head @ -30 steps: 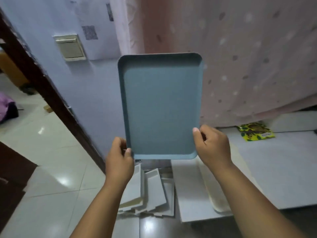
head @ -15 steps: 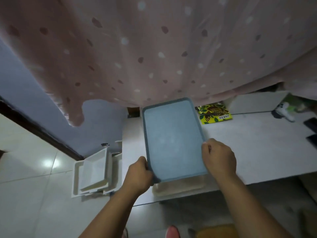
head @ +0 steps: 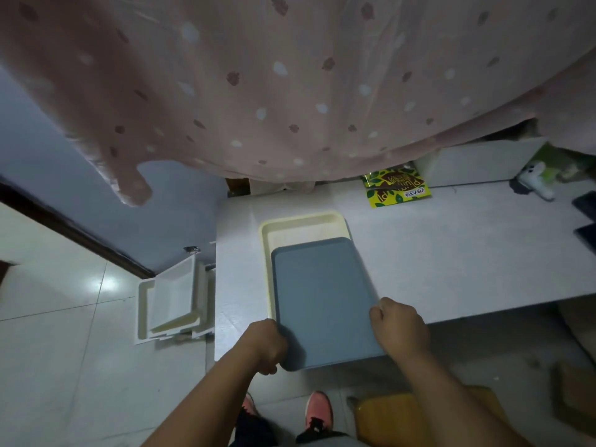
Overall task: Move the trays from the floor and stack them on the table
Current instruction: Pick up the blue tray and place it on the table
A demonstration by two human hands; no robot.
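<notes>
The blue tray, held upright before the wall a second ago, now lies low over the cream tray on the desk, left hand and right hand clamped on its near corners, so stacking is nearly done while more white trays wait on the floor at centre left.

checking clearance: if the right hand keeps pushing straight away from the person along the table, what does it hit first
Probably nothing soon: the right hand, gripping the blue tray, points along bare table. The yellow-green packet near the curtain looks first in line, though depth is unclear.
</notes>
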